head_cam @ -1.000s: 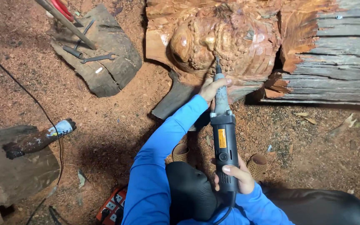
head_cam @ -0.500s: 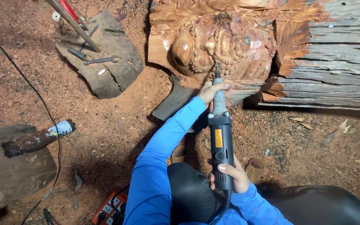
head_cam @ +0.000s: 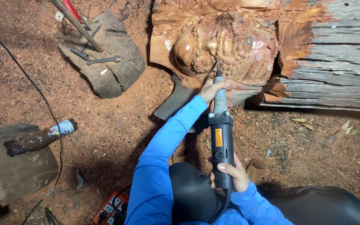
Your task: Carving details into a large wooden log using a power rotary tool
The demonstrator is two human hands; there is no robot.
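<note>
A: Since half a second ago the view has slid a little, so the carved log point(head_cam: 230, 46) sits lower and further right in the head view; the grinder's tip stays at the carving's lower edge.

B: And the hands?

A: The right hand point(head_cam: 229, 174) is closed around the rear of the black die grinder point(head_cam: 221, 141), just above its cord. The left hand point(head_cam: 211, 88) is wrapped around the grey nose of the tool, close to the bit, which touches the reddish carved wood.

B: What lies around?

A: On the sawdust-covered ground point(head_cam: 117, 125), a bark slab point(head_cam: 113, 62) carries a wrench point(head_cam: 103, 60). A bottle point(head_cam: 42, 137) rests on a wood block at the left, beside a black cable point(head_cam: 42, 100). A red power strip point(head_cam: 111, 210) lies by the blue sleeve.
</note>
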